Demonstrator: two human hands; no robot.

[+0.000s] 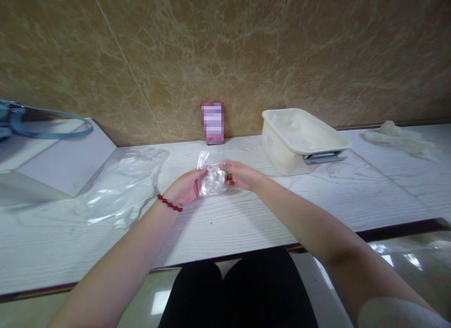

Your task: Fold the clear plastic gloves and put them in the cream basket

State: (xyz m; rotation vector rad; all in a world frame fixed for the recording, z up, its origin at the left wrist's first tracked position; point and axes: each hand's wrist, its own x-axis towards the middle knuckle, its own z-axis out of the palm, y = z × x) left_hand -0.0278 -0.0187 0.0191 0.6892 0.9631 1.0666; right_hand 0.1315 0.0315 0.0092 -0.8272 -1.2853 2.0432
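Observation:
Between my two hands, a small clear plastic bag (213,181) is held above the front half of the white tabletop. My left hand (186,187), below a wrist with a red bead bracelet (169,203), pinches the bag's left side. On the opposite edge, the thumb and fingers of my right hand (241,174) close on the plastic. Its flap sticks up toward the wall. Glare on the film makes it hard to tell what, if anything, lies inside.
A cream plastic tub (282,149) with a grey latch stands at the right. Clear plastic bags (127,182) lie spread at the left, beside a white box (66,154) with a blue strap (56,134). A phone (213,123) leans on the wall. Crumpled film (398,140) lies far right.

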